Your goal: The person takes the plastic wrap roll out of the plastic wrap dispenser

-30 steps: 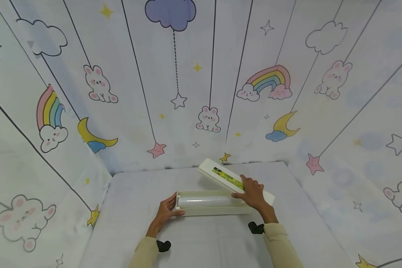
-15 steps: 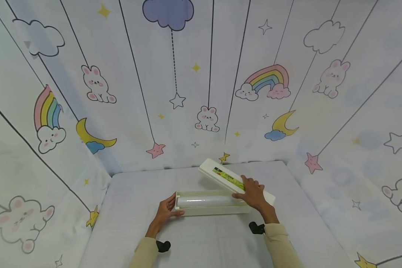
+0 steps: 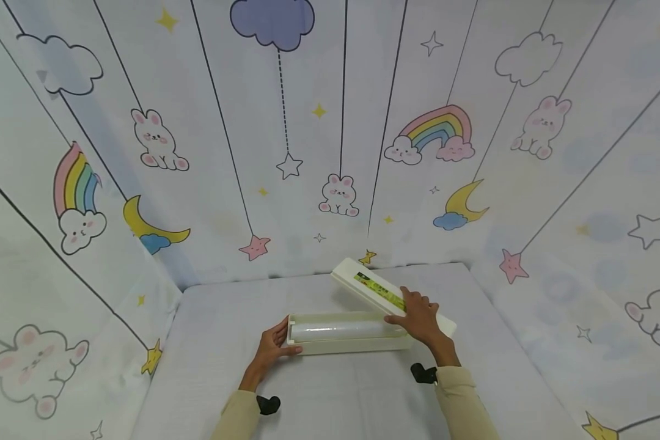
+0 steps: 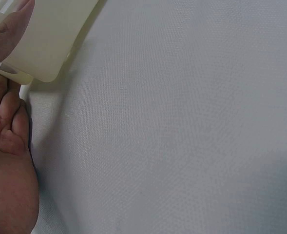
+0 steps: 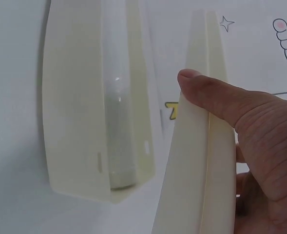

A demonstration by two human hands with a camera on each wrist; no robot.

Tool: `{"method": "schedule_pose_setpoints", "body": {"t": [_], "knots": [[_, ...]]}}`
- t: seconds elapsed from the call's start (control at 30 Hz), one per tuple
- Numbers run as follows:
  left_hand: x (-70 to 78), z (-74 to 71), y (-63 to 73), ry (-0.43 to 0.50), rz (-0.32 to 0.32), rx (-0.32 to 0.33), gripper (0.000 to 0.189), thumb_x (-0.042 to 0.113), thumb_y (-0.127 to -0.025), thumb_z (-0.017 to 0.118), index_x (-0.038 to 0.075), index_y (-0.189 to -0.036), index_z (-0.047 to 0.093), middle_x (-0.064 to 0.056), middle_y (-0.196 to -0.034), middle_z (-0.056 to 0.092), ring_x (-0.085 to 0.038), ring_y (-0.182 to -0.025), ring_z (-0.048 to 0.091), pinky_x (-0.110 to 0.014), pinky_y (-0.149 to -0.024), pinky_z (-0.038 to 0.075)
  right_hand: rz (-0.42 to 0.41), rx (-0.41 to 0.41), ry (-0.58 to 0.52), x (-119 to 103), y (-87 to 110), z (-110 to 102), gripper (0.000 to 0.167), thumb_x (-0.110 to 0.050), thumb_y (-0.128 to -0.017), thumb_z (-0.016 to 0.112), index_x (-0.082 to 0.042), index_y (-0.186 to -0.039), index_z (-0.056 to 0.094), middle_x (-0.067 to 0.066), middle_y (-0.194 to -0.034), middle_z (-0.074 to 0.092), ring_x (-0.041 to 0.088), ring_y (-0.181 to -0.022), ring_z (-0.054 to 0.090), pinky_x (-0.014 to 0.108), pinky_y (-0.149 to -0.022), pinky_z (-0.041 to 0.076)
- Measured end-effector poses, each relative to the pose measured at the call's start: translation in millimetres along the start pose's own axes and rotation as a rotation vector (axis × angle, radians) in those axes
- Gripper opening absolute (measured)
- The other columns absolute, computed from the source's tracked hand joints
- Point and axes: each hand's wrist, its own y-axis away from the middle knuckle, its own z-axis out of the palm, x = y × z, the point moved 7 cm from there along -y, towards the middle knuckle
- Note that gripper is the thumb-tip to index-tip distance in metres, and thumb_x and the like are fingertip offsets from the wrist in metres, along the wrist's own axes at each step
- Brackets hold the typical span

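Note:
A long cream plastic-wrap box (image 3: pixel 357 346) lies on the white cloth, its top off and a shiny clear roll of wrap (image 3: pixel 330 331) inside. My left hand (image 3: pixel 271 347) grips the box's left end, thumb on the front wall; the left wrist view shows the thumb on the box (image 4: pixel 48 41) and the fingers bent at its end. In my right hand (image 3: pixel 422 321) is the cream lid (image 3: pixel 352 270) with a green-yellow label, slanted over the box's right end. In the right wrist view the thumb presses the lid (image 5: pixel 189 161), apart from the box (image 5: pixel 75 97).
The white cloth-covered table (image 3: pixel 352 397) ends at a back wall curtain (image 3: pixel 220 183) printed with rabbits, stars and rainbows. Similar printed sheets rise at both sides. A black wrist device (image 3: pixel 267 404) sits at the left cuff, another (image 3: pixel 422 373) at the right.
The right hand and the lid have shifted slightly to the right. The left hand and the box look the same, and the head view has turned a little.

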Motion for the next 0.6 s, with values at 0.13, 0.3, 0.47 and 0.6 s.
{"method": "schedule_pose_setpoints", "body": {"t": [0.13, 0.3, 0.47, 0.6], "knots": [[9.2, 2.1, 3.2, -0.051, 0.037, 0.004, 0.103, 0.016, -0.084, 0.096, 0.0, -0.168, 0.038, -0.026, -0.17, 0.043, -0.036, -0.158, 0.048, -0.016, -0.12, 0.048, 0.011, 0.003, -0.003, 3, -0.1, -1, 0.091, -0.037, -0.092, 0.089, 0.001, -0.161, 0.043, 0.029, -0.128, 0.062, 0.039, -0.105, 0.049, 0.064, -0.094, 0.031], [12.8, 4.0, 5.4, -0.05, 0.015, 0.01, 0.101, 0.009, -0.085, 0.094, -0.001, -0.168, 0.038, -0.024, -0.171, 0.043, -0.038, -0.159, 0.046, -0.02, -0.123, 0.047, 0.033, 0.002, -0.009, 7, 0.5, -2, 0.092, -0.039, -0.093, 0.088, 0.0, -0.162, 0.042, 0.028, -0.128, 0.061, 0.039, -0.106, 0.047, 0.062, -0.094, 0.03], [13.3, 3.9, 5.7, -0.028, -0.007, 0.012, 0.103, 0.008, -0.084, 0.095, 0.0, -0.168, 0.037, -0.022, -0.172, 0.042, -0.041, -0.16, 0.043, -0.02, -0.123, 0.046, 0.042, 0.007, 0.001, 7, 1.2, -4, 0.093, -0.04, -0.092, 0.088, 0.001, -0.163, 0.041, 0.028, -0.128, 0.061, 0.038, -0.106, 0.047, 0.062, -0.094, 0.031], [14.4, 3.1, 6.2, -0.038, 0.03, 0.012, 0.101, 0.009, -0.084, 0.095, -0.003, -0.167, 0.038, -0.027, -0.169, 0.043, -0.041, -0.157, 0.047, -0.018, -0.12, 0.048, 0.048, 0.002, 0.007, 7, 3.1, -5, 0.092, -0.042, -0.092, 0.087, 0.001, -0.161, 0.043, 0.027, -0.125, 0.061, 0.037, -0.104, 0.047, 0.061, -0.092, 0.03]]}}
